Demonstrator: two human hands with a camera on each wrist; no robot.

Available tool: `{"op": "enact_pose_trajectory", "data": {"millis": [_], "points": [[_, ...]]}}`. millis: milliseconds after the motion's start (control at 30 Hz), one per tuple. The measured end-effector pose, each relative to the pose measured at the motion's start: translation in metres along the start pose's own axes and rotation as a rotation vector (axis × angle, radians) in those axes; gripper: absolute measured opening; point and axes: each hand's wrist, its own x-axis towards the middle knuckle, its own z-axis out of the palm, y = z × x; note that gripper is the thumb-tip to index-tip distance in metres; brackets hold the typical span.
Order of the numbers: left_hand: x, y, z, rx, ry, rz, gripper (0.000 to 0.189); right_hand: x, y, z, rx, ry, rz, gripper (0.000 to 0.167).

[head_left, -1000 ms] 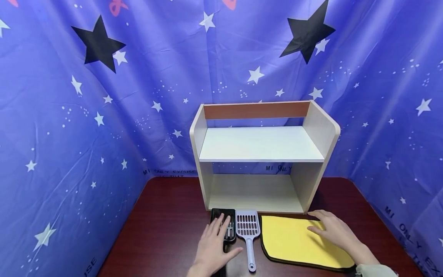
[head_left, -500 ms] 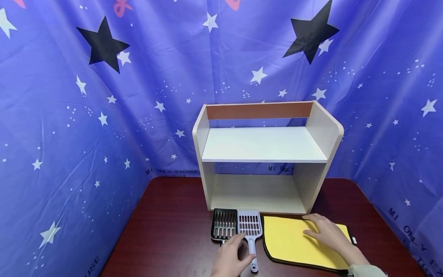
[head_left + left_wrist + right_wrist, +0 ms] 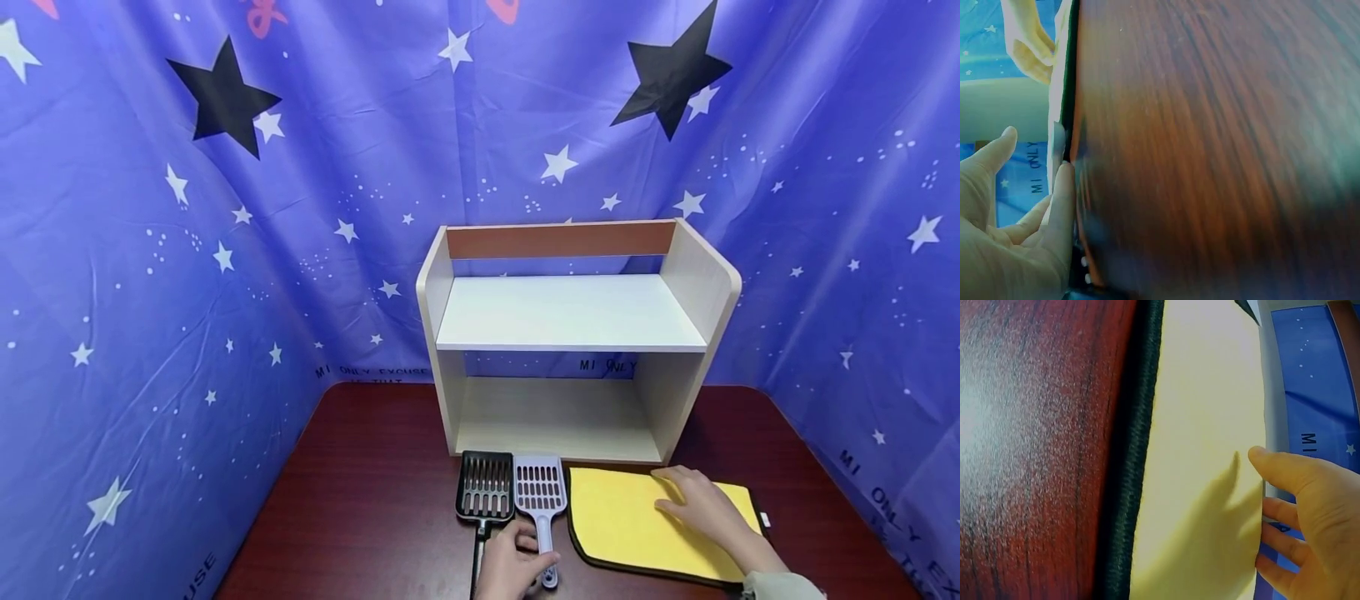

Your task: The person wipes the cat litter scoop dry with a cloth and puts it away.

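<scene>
A pale lavender litter scoop (image 3: pixel 540 485) with a slotted head and a paw print on its handle lies on the table. Its black slotted neighbour, another scoop (image 3: pixel 485 492), lies at its left. My left hand (image 3: pixel 512 562) is at the lavender handle, the thumb overlapping it in the head view; the left wrist view shows thumb and fingers (image 3: pixel 1063 206) spread apart. To the right is a yellow cloth (image 3: pixel 622 517) with dark edging and a small white tag. Over it hovers my right hand (image 3: pixel 701 504), fingers loosely bent and its shadow falling on the cloth in the right wrist view.
Behind the scoops and cloth stands a two-level wooden shelf unit (image 3: pixel 570 346), close to their far ends. The dark red table (image 3: pixel 360 500) runs out to both sides. Blue starry curtains (image 3: pixel 337 167) enclose the back and sides.
My left hand has moved right and nearer, from over the black scoop to the lavender scoop's handle, uncovering the black one. My right hand has shifted slightly left above the cloth.
</scene>
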Motion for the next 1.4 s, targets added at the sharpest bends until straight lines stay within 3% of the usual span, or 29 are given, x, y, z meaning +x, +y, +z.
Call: {"op": "enact_pose_trajectory", "data": {"millis": [267, 400, 600, 900, 1033, 1200, 1400], "points": [[0.005, -0.007, 0.009, -0.011, 0.038, -0.039, 0.03, 0.009, -0.004, 0.003, -0.096, 0.021, 0.021, 0.027], [0.004, -0.005, 0.007, -0.105, 0.033, -0.079, 0.03, 0.007, -0.006, -0.004, -0.046, 0.005, 0.033, 0.015], [0.002, 0.001, -0.005, -0.3, -0.025, -0.105, 0.034, -0.004, -0.01, -0.018, 0.148, 0.113, -0.039, 0.013], [0.004, 0.011, -0.034, -0.424, -0.035, -0.086, 0.038, -0.012, -0.031, -0.034, 0.463, 0.297, -0.221, 0.025], [0.005, 0.015, -0.05, -0.447, -0.042, -0.092, 0.037, -0.01, -0.043, -0.039, 0.566, 0.327, -0.297, 0.026], [0.004, 0.021, -0.069, -0.462, -0.041, -0.091, 0.038, -0.007, -0.059, -0.048, 0.585, 0.333, -0.283, 0.019], [0.006, 0.027, -0.085, -0.468, -0.017, -0.067, 0.04, 0.002, -0.07, -0.045, 0.422, 0.443, -0.439, 0.049]]}}
